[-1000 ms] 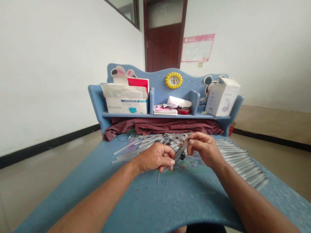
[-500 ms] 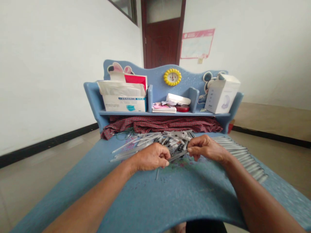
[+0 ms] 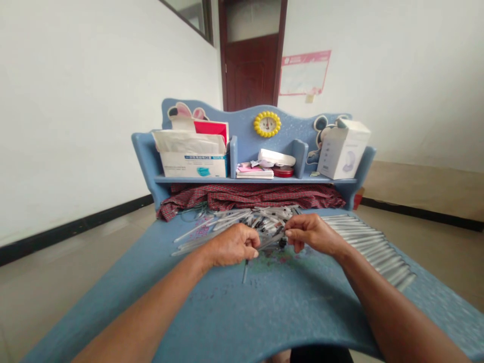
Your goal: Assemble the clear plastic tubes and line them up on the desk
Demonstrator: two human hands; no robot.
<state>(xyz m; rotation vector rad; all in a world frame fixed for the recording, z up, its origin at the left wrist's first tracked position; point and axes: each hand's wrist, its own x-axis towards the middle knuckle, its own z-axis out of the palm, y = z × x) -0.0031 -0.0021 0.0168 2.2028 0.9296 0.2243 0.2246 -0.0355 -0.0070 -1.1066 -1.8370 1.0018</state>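
Observation:
Between my two hands spans a slim, translucent pen [image 3: 271, 242], somewhat blurred. My left hand [image 3: 236, 245] is closed around its left end, and my right hand [image 3: 312, 233] pinches the other end between thumb and fingers. Below my left hand a short thin grey piece [image 3: 245, 273] shows; whether it is held or lies on the table I cannot tell. Just behind the hands is a loose heap of clear and black pen parts [image 3: 260, 218]. To the right of my right hand lies a row of several pens [image 3: 372, 247], side by side.
The blue desk [image 3: 287, 307] carries a raised shelf [image 3: 212, 179] at the back. On it stand a mask box [image 3: 192, 161], a red round tin [image 3: 283, 172] and a white box [image 3: 342, 151]. A red checked cloth [image 3: 257, 195] lies bunched beneath the shelf.
Both hands have shifted slightly to the left, still holding the pen between them. More of the thin grey piece below my left hand shows. The view has tilted up a little.

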